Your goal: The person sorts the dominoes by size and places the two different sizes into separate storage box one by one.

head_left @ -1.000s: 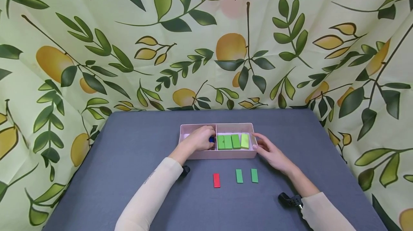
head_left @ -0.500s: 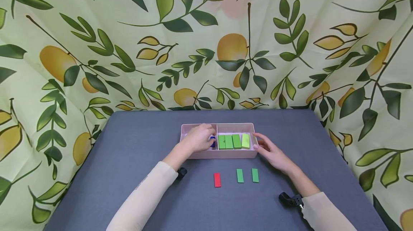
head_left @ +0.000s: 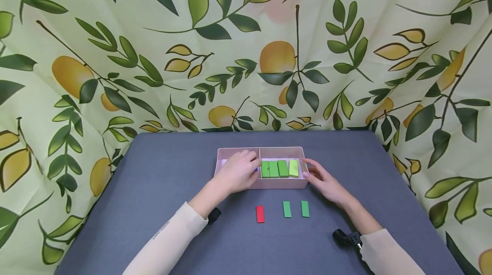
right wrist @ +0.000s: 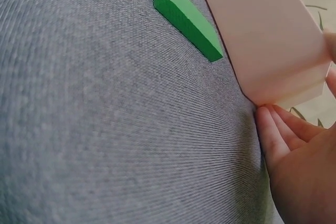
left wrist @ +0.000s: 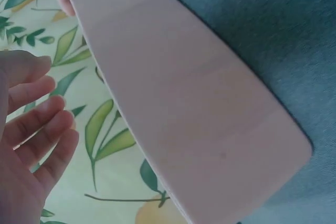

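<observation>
A pale pink divided box [head_left: 265, 184] stands on the table. My left hand [head_left: 238, 170] hovers over its left compartment, beside the divider. A sliver of a blue block [head_left: 256, 169] shows by the fingertips, mostly hidden by the hand. In the left wrist view the fingers [left wrist: 44, 145] are loosely bent above the rim, and no block shows between them. My right hand [head_left: 324, 183] grips the box's right end at the front corner, with fingertips [right wrist: 268, 116] against its lower edge. Several green blocks [head_left: 273, 169] and a yellow-green block [head_left: 294, 168] stand in a row in the right compartment.
In front of the box lie a red block [head_left: 260, 214] and two darker green blocks, one [head_left: 287, 209] to the left and one [head_left: 305, 209] to the right. The grey tablecloth [head_left: 173, 151] reaches back to a leaf-patterned curtain [head_left: 230, 53].
My left hand has risen slightly and shifted toward the front of the box, now covering most of the blue block. The right hand stays at the box's end.
</observation>
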The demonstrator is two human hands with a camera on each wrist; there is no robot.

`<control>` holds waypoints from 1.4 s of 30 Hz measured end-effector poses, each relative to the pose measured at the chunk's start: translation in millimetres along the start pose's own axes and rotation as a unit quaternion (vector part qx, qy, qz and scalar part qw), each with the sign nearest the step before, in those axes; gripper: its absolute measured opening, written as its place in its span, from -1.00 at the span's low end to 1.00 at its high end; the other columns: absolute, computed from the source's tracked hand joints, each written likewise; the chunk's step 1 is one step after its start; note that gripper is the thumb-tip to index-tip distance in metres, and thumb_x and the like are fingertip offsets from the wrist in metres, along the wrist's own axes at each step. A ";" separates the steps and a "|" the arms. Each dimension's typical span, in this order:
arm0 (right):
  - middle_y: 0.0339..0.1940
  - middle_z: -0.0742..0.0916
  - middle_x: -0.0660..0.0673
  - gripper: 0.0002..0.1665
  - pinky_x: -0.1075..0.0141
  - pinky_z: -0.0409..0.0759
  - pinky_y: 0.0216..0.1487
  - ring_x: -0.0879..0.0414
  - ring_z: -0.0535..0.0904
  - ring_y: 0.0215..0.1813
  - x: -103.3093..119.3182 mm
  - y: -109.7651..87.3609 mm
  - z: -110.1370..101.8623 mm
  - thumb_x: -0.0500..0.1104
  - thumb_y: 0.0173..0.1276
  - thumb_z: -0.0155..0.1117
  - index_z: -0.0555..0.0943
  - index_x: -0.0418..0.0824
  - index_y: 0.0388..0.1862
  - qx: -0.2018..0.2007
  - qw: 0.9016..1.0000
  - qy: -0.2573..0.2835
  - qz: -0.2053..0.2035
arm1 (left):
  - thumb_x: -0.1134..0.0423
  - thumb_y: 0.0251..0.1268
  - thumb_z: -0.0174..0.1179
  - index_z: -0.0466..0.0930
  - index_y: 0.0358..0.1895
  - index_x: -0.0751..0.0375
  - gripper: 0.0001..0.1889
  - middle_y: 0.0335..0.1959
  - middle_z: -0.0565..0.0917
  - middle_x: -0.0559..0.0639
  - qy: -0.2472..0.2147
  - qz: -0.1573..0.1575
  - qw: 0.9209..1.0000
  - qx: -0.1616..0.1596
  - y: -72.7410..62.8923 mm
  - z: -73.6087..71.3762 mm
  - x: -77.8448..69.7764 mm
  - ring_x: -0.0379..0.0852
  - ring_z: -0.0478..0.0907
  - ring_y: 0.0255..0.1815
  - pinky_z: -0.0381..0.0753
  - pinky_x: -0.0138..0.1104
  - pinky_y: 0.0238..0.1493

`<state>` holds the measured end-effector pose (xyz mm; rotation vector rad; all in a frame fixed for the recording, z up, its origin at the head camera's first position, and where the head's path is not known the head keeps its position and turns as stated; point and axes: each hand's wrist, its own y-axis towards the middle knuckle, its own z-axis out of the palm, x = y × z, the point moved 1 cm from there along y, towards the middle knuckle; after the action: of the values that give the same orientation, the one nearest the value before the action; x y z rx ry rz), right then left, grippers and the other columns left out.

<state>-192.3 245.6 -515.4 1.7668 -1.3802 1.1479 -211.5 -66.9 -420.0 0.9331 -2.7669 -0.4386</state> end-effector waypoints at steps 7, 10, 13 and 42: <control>0.41 0.43 -0.42 -0.30 -0.20 0.36 0.34 -0.28 0.40 0.38 -0.4 1.2 -0.1 0.06 0.62 0.10 0.16 -0.02 0.61 -0.001 1.000 0.003 -0.001 | 0.19 0.31 0.34 0.71 -0.19 0.12 -0.89 -0.26 0.60 -0.06 -0.023 -0.006 1.000 0.003 -15.4 -2.2 -13.1 -0.10 0.52 -0.24 0.58 -0.27 -0.18; 0.41 0.43 -0.41 -0.30 -0.18 0.36 0.34 -0.27 0.40 0.38 -1.1 2.3 0.6 0.06 0.62 0.10 0.16 -0.02 0.62 0.003 1.000 0.007 -0.001 | 0.16 0.31 0.34 0.70 -0.17 0.10 -0.87 -0.26 0.60 -0.07 -0.025 -0.007 1.000 0.004 -23.2 -4.5 -20.4 -0.12 0.51 -0.26 0.57 -0.29 -0.19; 0.42 0.43 -0.42 -0.30 -0.18 0.36 0.35 -0.28 0.39 0.39 -1.7 2.6 1.3 0.06 0.62 0.10 0.16 -0.02 0.62 0.005 1.000 0.011 0.001 | 0.12 0.32 0.33 0.70 -0.16 0.08 -0.85 -0.25 0.61 -0.09 -0.022 -0.005 1.000 0.007 -31.1 -5.4 -27.3 -0.13 0.50 -0.24 0.55 -0.31 -0.20; 0.45 0.38 -0.42 -0.29 -0.24 0.29 0.39 -0.30 0.34 0.43 1.2 0.2 -0.8 0.10 0.63 0.07 0.12 0.04 0.63 0.014 1.000 0.012 0.016 | -0.01 0.31 0.35 0.66 -0.17 -0.02 -0.81 -0.20 0.56 -0.13 -0.021 0.061 0.987 0.146 -62.0 38.5 -69.6 -0.18 0.49 -0.16 0.51 -0.36 -0.14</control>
<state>-192.6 245.7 -514.0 1.7493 -1.3901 1.2076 -132.7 -62.8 -482.7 0.8100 -2.9597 -0.0337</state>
